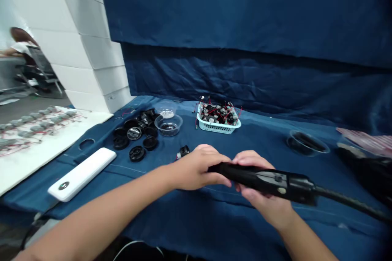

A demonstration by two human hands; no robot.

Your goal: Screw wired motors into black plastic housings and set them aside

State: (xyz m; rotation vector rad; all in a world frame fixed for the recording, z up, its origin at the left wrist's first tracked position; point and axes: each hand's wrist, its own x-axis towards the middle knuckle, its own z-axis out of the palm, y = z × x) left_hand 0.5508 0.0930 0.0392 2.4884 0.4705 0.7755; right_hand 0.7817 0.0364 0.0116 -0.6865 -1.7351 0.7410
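Note:
My right hand is wrapped round a black corded tool that lies across it, cable trailing to the right. My left hand is curled over the tool's front tip, fingers closed on it. A small black and silver part lies on the blue cloth just behind my left hand.
Several black round parts lie at the left, beside clear plastic bowls. A white basket of wired parts stands behind. A white power bank, a clear dish, a white board with wired motors, a person far left.

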